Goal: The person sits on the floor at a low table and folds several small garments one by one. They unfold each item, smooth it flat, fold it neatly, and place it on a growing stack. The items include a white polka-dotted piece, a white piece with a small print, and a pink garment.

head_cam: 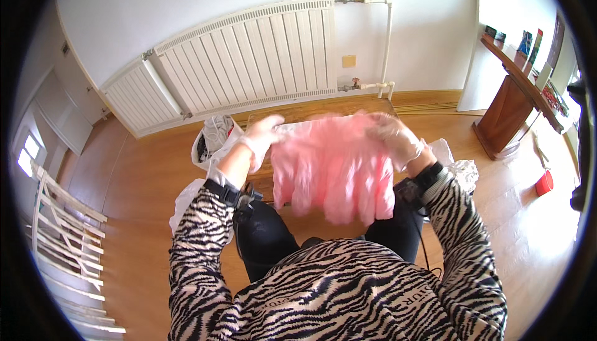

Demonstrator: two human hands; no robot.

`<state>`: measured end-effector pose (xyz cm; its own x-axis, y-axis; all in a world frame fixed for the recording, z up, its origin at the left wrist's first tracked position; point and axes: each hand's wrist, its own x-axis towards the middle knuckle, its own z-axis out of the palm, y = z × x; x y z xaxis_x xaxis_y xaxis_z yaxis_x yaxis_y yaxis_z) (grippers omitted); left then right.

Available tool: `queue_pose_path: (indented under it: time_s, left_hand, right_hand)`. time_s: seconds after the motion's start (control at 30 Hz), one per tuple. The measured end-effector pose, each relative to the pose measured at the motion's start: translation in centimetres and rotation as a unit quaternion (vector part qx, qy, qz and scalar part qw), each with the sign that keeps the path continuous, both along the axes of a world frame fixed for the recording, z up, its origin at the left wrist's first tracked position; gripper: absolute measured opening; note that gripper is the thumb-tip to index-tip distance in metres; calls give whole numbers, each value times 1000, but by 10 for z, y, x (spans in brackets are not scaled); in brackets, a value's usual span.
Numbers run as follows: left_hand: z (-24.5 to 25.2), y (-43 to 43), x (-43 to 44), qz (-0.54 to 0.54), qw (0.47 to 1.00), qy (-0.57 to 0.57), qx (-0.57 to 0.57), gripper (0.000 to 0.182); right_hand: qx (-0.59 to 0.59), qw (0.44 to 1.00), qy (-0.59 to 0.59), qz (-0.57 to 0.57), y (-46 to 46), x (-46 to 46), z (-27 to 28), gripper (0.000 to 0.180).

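A pink, thin, gathered cloth item (333,168), blurred by motion, spreads between my two hands and hangs in folds towards my knees. At its upper left corner is my left hand (259,138), in a translucent glove, with its fingertips on the fabric. My right hand (394,138), gloved likewise, grips the upper right side; its fingers are smeared by motion. A low wooden bench (373,105) lies beneath the cloth, mostly covered by it. Something white (291,127) shows along the cloth's upper left edge.
Left of the bench stands a white container (198,156) holding grey and dark fabric. White plastic (186,201) lies near my left leg, crumpled white material (464,175) to the right. A radiator (252,51) lines the wall. A red cup (544,183) and wooden desk (506,117) are at right.
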<state>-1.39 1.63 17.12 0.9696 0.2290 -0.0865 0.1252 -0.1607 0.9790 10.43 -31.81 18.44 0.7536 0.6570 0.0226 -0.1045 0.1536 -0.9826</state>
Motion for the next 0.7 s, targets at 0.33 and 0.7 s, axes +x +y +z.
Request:
queue_pose_path:
  time_s: [0.33,0.7]
  left_hand:
    - [-11,29,-3,80,987,-91,103,60]
    - [35,25,2,43,963,53,262,34]
  right_hand:
    - [41,996,18,-79,-13,16,-1,36]
    - [-133,974,-168,-72,-14,39,17,15]
